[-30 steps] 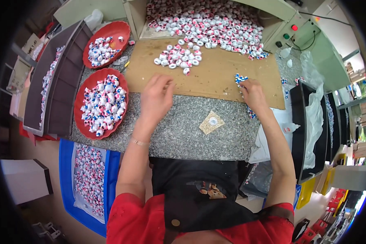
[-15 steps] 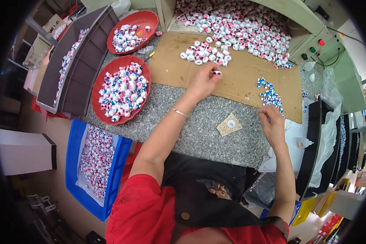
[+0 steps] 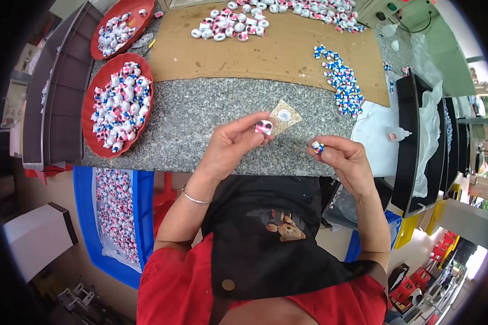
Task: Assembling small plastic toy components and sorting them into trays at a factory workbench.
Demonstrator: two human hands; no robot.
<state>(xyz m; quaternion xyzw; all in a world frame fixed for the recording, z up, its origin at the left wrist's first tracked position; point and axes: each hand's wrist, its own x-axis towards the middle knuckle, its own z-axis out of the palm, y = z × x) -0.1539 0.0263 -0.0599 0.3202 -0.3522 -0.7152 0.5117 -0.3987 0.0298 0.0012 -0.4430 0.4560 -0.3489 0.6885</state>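
Note:
My left hand (image 3: pixel 228 145) pinches a small white-and-pink figurine head (image 3: pixel 264 128) with dark eye spots, above the near edge of the grey speckled counter. To its right, my right hand (image 3: pixel 348 161) grips a small blue-and-white figurine body (image 3: pixel 318 147) with touches of yellow between thumb and fingertips. The two pieces are apart. Just beyond the left fingertips lies a glittery gold pad (image 3: pixel 294 116) with a small round white dab or dish on it. Similar blue bodies (image 3: pixel 346 84) lie loose on the cardboard (image 3: pixel 276 51); a cluster of white-and-pink heads (image 3: pixel 230 24) sits farther back.
Two red bowls (image 3: pixel 87 122) at the left hold mixed pieces. Beside them stands a dark grey bin (image 3: pixel 65 97); below is a blue crate (image 3: pixel 143 216) of pieces. A small white bottle (image 3: pixel 398 134) and a black bin (image 3: pixel 409 157) with plastic lining are at the right.
Both hands have drawn back toward me from the cardboard, the left with the figurine head. The right hand has come away from the blue pile and now shows a figurine body. The view has tilted downward.

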